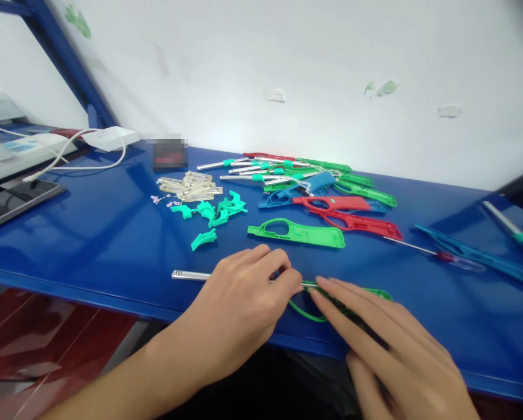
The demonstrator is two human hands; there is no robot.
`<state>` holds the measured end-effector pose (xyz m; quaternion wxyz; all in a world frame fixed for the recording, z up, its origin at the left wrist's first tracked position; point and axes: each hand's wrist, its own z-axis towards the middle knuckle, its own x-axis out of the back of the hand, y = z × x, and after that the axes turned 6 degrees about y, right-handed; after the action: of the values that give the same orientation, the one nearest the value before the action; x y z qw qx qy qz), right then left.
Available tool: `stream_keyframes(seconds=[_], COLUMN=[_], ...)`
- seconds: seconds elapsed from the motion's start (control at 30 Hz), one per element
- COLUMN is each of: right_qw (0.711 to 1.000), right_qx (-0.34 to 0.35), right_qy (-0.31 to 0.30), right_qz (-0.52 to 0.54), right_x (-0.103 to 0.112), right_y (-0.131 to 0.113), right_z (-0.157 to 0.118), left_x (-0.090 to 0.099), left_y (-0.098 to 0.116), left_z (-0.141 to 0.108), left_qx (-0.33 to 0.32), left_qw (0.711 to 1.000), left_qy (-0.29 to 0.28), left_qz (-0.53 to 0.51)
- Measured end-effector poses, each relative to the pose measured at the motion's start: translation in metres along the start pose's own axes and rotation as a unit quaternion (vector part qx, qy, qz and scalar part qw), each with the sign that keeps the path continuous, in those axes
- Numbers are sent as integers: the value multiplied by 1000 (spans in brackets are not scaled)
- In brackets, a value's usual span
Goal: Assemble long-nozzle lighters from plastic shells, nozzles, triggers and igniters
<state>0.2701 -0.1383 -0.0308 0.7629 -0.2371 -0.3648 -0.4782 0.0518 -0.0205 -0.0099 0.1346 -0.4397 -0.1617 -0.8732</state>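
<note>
A green lighter casing half [307, 314] with a loop-shaped trigger guard lies near the table's front edge, partly under my hands. From its left end a silver metal lighter tube [190, 275] sticks out. My left hand [253, 286] is closed over the place where tube and casing meet, thumb and index finger pinched together; its grip hides the joint. My right hand [388, 338] has two long fingers with their tips on a thin piece at the casing, and its thumb sits lower, by the near side. Another green casing half [296, 233] lies just beyond my hands.
Teal plastic pieces [220, 211] and pale translucent parts [191, 186] are heaped left of centre. Behind lie silver tubes [244, 178] and red casing halves [362, 223]. A screwdriver [449, 256] and blue casing [476, 254] are right; a phone [20, 201] is left.
</note>
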Motion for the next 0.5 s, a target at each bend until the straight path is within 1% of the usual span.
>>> stream_keyframes(seconds=[0.13, 0.5], right_qw=[1000, 1000], right_qx=[-2, -16], right_qy=[-2, 7], right_qz=[18, 17], right_x=[-1, -2], right_y=[-1, -3], right_z=[-2, -5], left_x=[1, 1], left_y=[2, 6], left_z=[-1, 5], left_qx=[-12, -24], left_qw=[999, 998], left_qy=[-19, -18], left_qz=[27, 58])
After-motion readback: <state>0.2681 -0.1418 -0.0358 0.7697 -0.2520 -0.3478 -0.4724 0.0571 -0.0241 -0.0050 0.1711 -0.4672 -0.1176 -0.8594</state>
